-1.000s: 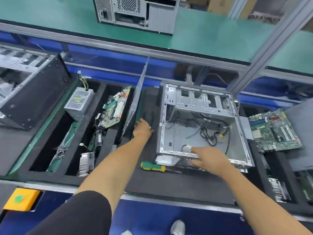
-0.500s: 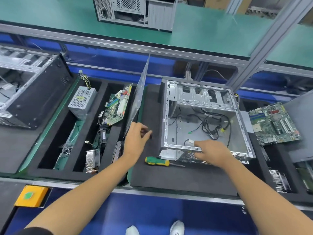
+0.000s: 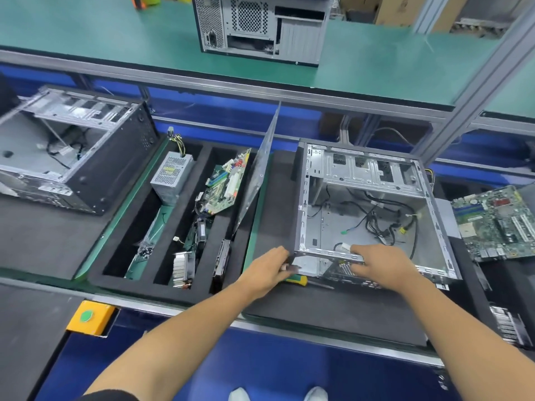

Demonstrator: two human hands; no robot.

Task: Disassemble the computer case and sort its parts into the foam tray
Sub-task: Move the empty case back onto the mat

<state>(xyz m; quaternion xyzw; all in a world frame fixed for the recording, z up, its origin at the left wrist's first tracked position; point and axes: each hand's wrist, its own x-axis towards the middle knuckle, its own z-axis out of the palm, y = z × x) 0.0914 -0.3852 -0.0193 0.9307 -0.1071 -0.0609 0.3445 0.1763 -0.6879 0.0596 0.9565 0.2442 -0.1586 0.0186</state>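
Computer case (image 3: 373,215) lies open, centre-right of frame, beside foam tray (image 3: 173,290) at lower left. Left hand (image 3: 267,270) fingers curl onto case's near-left corner; right hand (image 3: 382,263) fingers curl over its near rim. Side panel (image 3: 257,175) leans in tray.

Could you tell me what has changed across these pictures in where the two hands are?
The left hand left the leaning side panel in the foam tray, crossed right, and now takes a grip on the near left corner of the computer case, above the screwdriver. The right hand stayed on the case's near rim. Case, panel and tray parts have not moved.
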